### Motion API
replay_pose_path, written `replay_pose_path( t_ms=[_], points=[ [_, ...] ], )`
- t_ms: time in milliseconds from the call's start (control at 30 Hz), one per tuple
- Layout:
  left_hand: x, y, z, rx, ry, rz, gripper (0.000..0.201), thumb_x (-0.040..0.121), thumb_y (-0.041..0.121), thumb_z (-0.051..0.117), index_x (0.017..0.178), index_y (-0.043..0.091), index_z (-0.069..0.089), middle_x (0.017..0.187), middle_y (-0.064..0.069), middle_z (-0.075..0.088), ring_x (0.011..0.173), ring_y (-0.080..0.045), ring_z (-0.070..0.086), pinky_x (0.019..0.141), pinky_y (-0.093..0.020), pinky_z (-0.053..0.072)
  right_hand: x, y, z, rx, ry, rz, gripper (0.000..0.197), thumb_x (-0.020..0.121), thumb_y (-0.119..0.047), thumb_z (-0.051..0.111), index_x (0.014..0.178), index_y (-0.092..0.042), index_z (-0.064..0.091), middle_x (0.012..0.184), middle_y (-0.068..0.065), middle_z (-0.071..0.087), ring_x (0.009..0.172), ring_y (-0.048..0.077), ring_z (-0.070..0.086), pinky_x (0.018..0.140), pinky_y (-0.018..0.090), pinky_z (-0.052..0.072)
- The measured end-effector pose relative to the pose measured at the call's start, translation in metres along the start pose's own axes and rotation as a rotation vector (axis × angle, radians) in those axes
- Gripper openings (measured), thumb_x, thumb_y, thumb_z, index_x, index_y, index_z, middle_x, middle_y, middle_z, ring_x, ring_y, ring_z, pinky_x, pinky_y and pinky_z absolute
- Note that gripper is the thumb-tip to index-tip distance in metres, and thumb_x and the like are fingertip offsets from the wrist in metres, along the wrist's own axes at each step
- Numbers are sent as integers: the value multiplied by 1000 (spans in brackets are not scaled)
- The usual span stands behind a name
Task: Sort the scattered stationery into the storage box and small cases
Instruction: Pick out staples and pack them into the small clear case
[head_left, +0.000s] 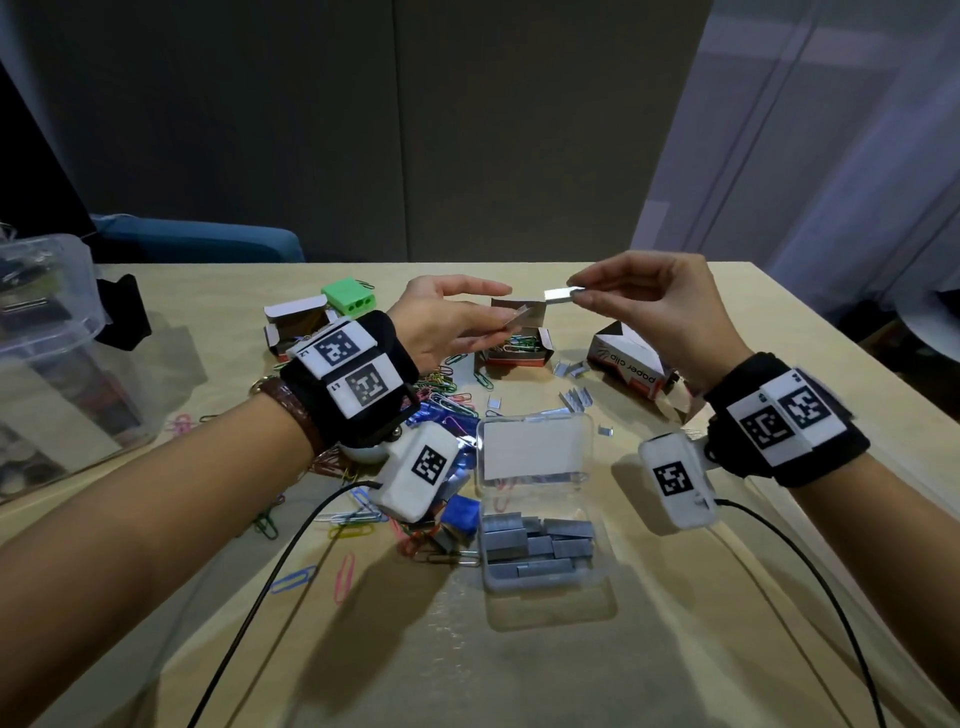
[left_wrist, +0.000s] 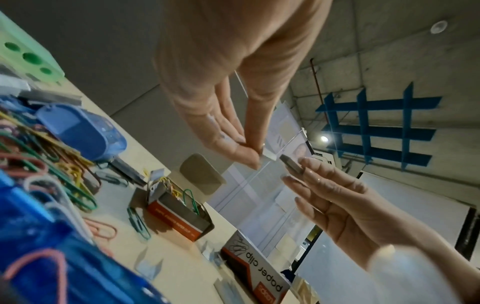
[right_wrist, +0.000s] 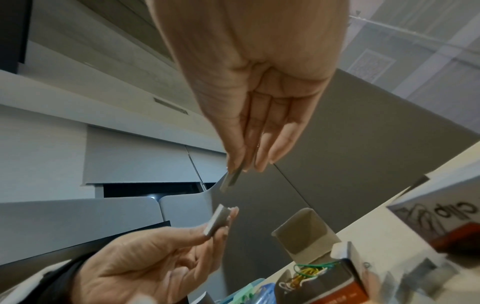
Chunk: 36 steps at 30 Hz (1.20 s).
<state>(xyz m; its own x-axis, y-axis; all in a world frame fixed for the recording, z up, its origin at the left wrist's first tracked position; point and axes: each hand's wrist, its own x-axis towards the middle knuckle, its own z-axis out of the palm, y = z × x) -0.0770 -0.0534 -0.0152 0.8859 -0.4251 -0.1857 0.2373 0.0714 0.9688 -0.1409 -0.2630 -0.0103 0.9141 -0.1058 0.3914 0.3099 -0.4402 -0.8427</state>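
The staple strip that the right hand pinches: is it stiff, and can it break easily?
The staple strip juts level from the right hand, so probably stiff. It likely snaps apart easily: broken staple bits lie on the table. Held only by the fingers' tips, the smooth metal may slip.

Storage box (head_left: 47, 332) cut by frame edge

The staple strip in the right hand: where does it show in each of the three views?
Head: staple strip, upper centre, pinched by the right hand.
Left wrist: right of centre, at that hand's fingertips.
Right wrist: centre, below the fingertips.
Shared landmark: the open box of coloured paper clips.
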Motion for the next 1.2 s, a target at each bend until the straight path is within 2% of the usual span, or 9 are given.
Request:
replay_pose_path(
  t_ms=[100, 267, 400, 467, 567, 667, 867, 1000, 1200],
  points=[
    [-5, 1, -2, 77, -41, 53, 34, 81, -8, 66, 113, 3, 63, 94, -20, 71, 77, -20, 73, 67, -25, 60, -4, 1, -1, 4, -71, 7, 22, 79, -7, 77, 100, -1, 73, 97, 6, 75, 91, 15, 72, 82, 21, 55],
    [-8, 3, 0, 190, -88, 61, 38, 80, -13, 64, 113, 5, 65, 96, -18, 73, 88, -23, 73, 77, -31, 60, -8, 0, 1, 39, -101, -6, 23, 80, -3, 75, 102, 2, 72, 98, 9, 75, 91, 18, 72, 83, 23, 56],
    [-10, 5, 5, 182, -80, 61, 43, 79, -16, 64, 117, 3, 62, 94, -18, 72, 80, -21, 73, 68, -27, 60, -8, 1, 3, 21, -132, 11, 22, 78, -5, 77, 99, 0, 72, 97, 7, 75, 90, 18, 73, 84, 24, 57],
    [-10, 6, 8, 117, -21, 27, 50, 78, -19, 64, 120, 4, 55, 102, -21, 68, 80, -23, 71, 62, -27, 60, -8, 3, 3, -5, -146, 31, 22, 78, -6, 77, 99, -2, 73, 96, 6, 76, 88, 18, 73, 84, 26, 57],
    [-10, 7, 12, -3, 29, -45, 57, 74, -23, 63, 113, 14, 45, 116, -23, 56, 95, -30, 66, 60, -31, 61, -9, 4, 2, -15, -156, 44, 23, 77, -4, 78, 99, -3, 74, 96, 7, 76, 88, 18, 74, 83, 24, 57],
    [-12, 8, 13, -47, 36, -71, 58, 73, -23, 63, 107, 19, 42, 120, -23, 49, 112, -34, 60, 63, -34, 61, -10, 0, 1, -40, -182, 36, 26, 75, -1, 78, 101, -1, 74, 95, 7, 76, 87, 14, 73, 79, 18, 56],
    [-14, 9, 15, -82, 55, -82, 68, 74, -24, 62, 121, 17, 34, 111, -19, 49, 79, -28, 67, 62, -34, 60, -11, -7, 2, -119, -188, -10, 30, 68, -7, 83, 96, -1, 75, 89, 6, 75, 81, 12, 73, 77, 19, 57],
    [-16, 10, 17, -121, 42, -85, 67, 75, -23, 61, 124, 14, 34, 103, -20, 53, 68, -24, 69, 62, -34, 61, -12, -9, 5, -223, -159, -68, 27, 69, -11, 84, 93, -3, 77, 87, 3, 75, 78, 9, 73, 76, 22, 58],
    [-18, 13, 14, -196, 13, -121, 57, 80, -14, 63, 123, 10, 36, 97, -22, 65, 74, -27, 70, 66, -38, 61, -12, -12, 8, -269, -150, -76, 21, 71, -10, 83, 90, -7, 75, 83, 0, 73, 72, 9, 71, 74, 25, 59]
  ],
)
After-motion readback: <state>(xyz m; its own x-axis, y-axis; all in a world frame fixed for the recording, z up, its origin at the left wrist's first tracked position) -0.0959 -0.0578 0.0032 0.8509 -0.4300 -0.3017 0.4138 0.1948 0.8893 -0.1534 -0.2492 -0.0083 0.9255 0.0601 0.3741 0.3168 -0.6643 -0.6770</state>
